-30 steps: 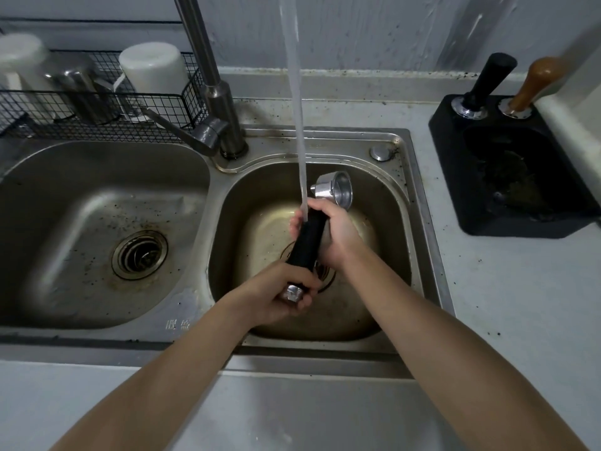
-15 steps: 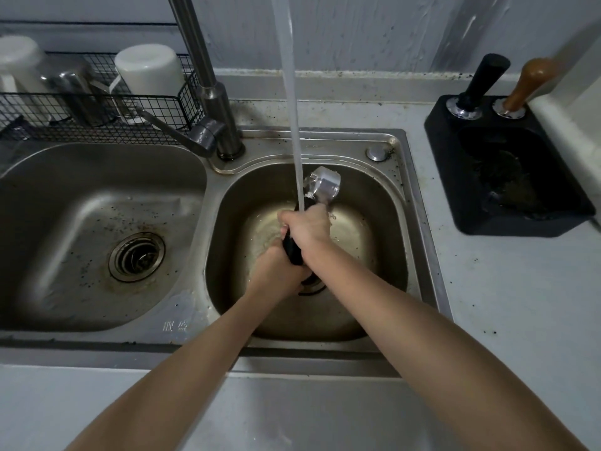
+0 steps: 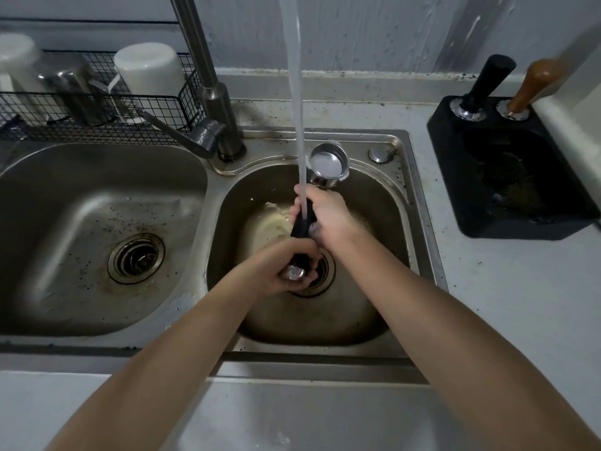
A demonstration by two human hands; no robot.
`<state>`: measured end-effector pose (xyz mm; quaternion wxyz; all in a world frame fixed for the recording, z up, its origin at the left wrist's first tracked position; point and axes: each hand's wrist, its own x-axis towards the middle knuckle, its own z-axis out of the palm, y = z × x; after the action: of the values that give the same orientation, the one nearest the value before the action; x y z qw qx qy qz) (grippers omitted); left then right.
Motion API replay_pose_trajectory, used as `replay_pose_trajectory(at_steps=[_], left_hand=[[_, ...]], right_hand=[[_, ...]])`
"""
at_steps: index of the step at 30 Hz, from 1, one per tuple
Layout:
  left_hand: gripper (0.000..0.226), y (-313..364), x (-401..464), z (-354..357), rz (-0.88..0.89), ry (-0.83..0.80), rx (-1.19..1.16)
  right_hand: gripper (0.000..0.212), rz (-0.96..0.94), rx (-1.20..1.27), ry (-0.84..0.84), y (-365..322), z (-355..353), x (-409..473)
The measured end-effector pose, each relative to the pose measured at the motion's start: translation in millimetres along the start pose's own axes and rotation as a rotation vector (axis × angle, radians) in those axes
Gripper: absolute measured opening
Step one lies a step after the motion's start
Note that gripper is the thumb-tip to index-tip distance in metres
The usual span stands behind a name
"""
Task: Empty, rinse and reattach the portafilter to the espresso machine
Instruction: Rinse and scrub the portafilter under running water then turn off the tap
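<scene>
The portafilter (image 3: pixel 329 164) has a shiny metal basket and a black handle, and it hangs over the right sink basin (image 3: pixel 383 196). Its basket faces up towards me, just right of the running water stream (image 3: pixel 297 92). My right hand (image 3: pixel 328 216) grips the upper part of the handle, and the water falls onto it. My left hand (image 3: pixel 283 265) holds the lower end of the handle by its metal cap. The espresso machine is out of view.
The tap (image 3: pixel 211 92) stands between the two basins, with the left basin (image 3: pixel 81 203) beside it. A wire rack (image 3: pixel 97 102) with cups sits at the back left. A black knock box (image 3: pixel 507 177) with two tampers stands on the counter at right.
The portafilter has risen and its basket has turned up to face me. My left hand has slid down to the handle's end cap. The water now falls on the handle and my right hand.
</scene>
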<state>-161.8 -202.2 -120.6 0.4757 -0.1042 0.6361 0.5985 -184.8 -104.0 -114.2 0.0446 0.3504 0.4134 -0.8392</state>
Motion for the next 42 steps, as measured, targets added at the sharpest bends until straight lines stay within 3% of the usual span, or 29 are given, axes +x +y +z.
replay_pose_trajectory(at_steps=[2,4,7,11,13,15,20,22,26,30,36,39,42], left_hand=[[0.007,0.9,9.8,8.1,0.166,0.331,0.492],[0.016,-2.7,16.9,14.9,0.298,0.531,0.684],[0.006,-2.9,15.5,14.4,0.3,0.404,0.405],[0.01,4.7,4.4,-0.1,0.133,-0.161,0.003],[0.014,5.6,1.6,-7.2,0.048,-0.319,-0.083],[0.011,6.0,2.7,-7.7,0.041,-0.256,-0.061],[0.015,5.7,13.9,10.1,0.327,0.367,0.437],[0.013,3.3,16.0,14.7,0.387,0.466,0.457],[0.011,-6.8,10.3,8.9,0.248,0.332,0.345],[0.01,-32.8,1.8,-2.1,0.267,0.157,0.245],[0.008,-43.5,4.6,-3.2,0.25,0.159,0.203],[0.013,-44.6,3.2,-0.8,0.285,0.247,0.304],[0.017,-42.1,-1.2,4.3,0.3,0.176,0.188]], right_hand=[[0.018,-0.07,-0.143,0.054,4.0,1.6,1.1],[0.018,-0.102,-0.165,0.065,6.9,2.1,0.8],[0.013,-0.087,-0.135,0.032,1.3,-0.9,-1.7],[0.014,0.045,0.124,-0.192,-10.5,-11.9,-4.6],[0.015,0.057,0.153,-0.24,-11.1,-11.3,-5.2],[0.018,0.066,0.089,-0.186,-12.2,-9.1,-3.2],[0.016,-0.069,-0.186,-0.054,-11.7,0.9,-2.3],[0.013,-0.086,-0.212,-0.045,-10.8,2.6,-5.8],[0.012,0.063,-0.124,-0.172,-4.9,-10.0,-15.5],[0.014,0.126,-0.149,-0.246,13.6,-20.8,-23.5],[0.017,-0.037,-0.086,-0.197,24.0,-15.3,-24.2],[0.023,-0.017,-0.047,-0.132,13.2,-14.0,-23.9],[0.021,0.034,-0.005,-0.148,7.2,-18.4,-23.2]])
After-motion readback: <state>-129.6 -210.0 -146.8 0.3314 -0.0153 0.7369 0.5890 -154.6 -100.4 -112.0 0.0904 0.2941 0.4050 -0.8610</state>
